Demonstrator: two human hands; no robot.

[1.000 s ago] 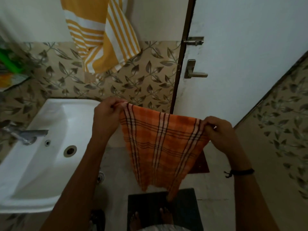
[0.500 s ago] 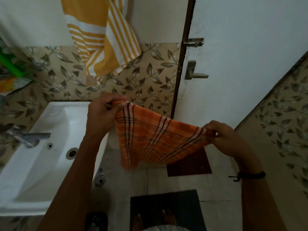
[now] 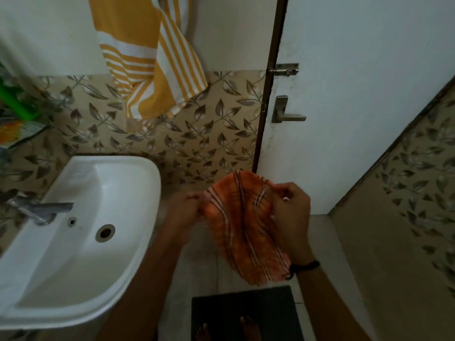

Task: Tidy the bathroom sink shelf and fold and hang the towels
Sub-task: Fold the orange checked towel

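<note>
An orange checked towel (image 3: 246,222) with dark and white stripes hangs bunched between my two hands, in front of the door. My left hand (image 3: 184,210) pinches its left edge and my right hand (image 3: 293,207) grips its right edge; the hands are close together and blurred by motion. The cloth sags down to about wrist level. A yellow and white striped towel (image 3: 147,57) hangs on the wall above the sink. At the far left edge, the sink shelf (image 3: 14,134) shows a green object and a colourful packet, mostly cut off.
The white sink (image 3: 81,279) with a metal tap (image 3: 41,209) fills the lower left. A white door (image 3: 357,94) with lever handle (image 3: 285,114) and bolt stands ahead. A dark mat (image 3: 246,313) lies under my bare feet. A tiled wall runs along the right.
My hands have come together and dropped lower, so the towel, spread wide before, is now folded in on itself and bunched. The camera has tilted and shifted toward the sink.
</note>
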